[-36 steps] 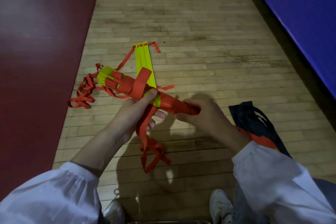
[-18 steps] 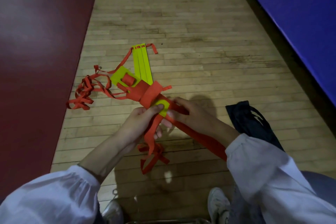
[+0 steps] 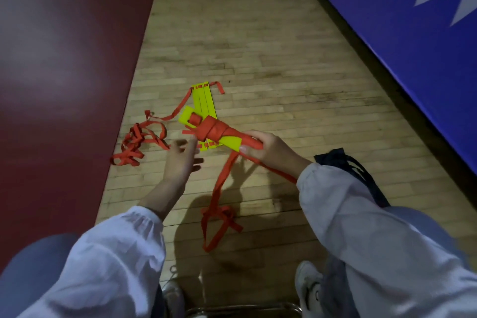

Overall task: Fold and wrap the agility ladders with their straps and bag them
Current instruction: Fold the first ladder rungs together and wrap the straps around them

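Observation:
A bundle of yellow ladder rungs is wound with red strap around its middle. My right hand grips the bundle's near end and the strap there. A loose tail of the strap hangs down to the floor between my arms. My left hand hovers just left of the bundle with its fingers spread, holding nothing. A second set of yellow rungs lies flat on the wooden floor behind the bundle, and its tangled red strap trails to the left.
A dark drawstring bag lies on the floor behind my right sleeve. A dark red mat borders the wood on the left and a blue mat on the right. My white shoes are at the bottom.
My left hand has let go of the bundle and opened. The right hand now holds the bundle alone, with more strap wound around it, and the tail hangs free.

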